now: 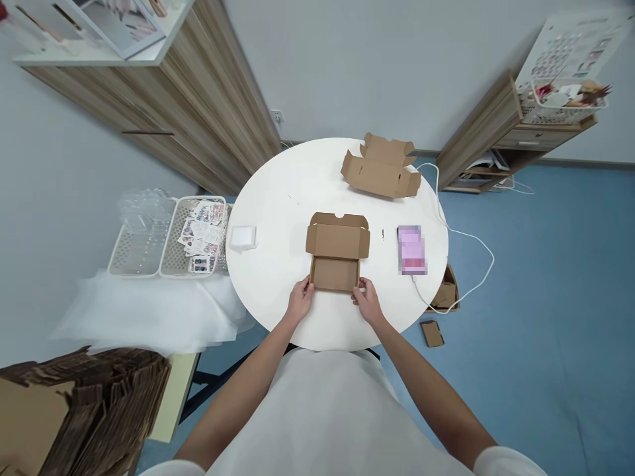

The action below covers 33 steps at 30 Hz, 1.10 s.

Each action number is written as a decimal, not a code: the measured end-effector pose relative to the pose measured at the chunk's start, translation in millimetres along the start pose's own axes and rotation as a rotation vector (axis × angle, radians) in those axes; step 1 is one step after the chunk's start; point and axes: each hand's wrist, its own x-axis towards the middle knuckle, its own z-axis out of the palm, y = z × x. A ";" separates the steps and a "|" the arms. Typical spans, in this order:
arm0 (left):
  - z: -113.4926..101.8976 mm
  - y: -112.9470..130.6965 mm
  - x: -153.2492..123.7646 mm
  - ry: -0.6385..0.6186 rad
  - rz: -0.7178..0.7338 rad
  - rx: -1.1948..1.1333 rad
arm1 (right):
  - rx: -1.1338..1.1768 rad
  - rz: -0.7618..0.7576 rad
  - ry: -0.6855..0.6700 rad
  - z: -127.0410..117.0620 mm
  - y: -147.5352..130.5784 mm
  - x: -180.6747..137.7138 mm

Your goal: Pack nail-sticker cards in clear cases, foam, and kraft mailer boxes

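A small brown cardboard box [336, 273] stands on the white round table, its tray formed and its lid [338, 241] raised away from me with the side flaps spread. Nothing shows inside it. My left hand [300, 299] grips the box's near left corner, fingers closed on the wall. At the near right corner, my right hand [366, 299] holds the other side with thumb and fingers. Farther back on the table lies another cardboard box [380, 173], partly unfolded.
On the table [278, 291] are a small white stack [243, 237] at left and a phone [411, 250] with a white cable at right. Baskets [166, 264] of printed cards and clear plastic stand left, above white sheets [149, 311] and flat cardboard [114, 403]. Cardboard pieces [432, 334] lie on the floor.
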 end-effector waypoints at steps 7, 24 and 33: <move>1.8 2.5 -4.9 -0.002 -0.050 -0.011 | -0.159 -0.104 0.033 0.9 4.7 -2.4; -57.4 -15.6 3.5 0.203 -0.037 -0.122 | -0.234 -0.392 0.370 15.7 -10.3 -34.1; -162.4 -64.5 73.5 0.417 -0.230 -0.060 | -0.172 -0.099 -0.235 158.9 -89.6 -14.2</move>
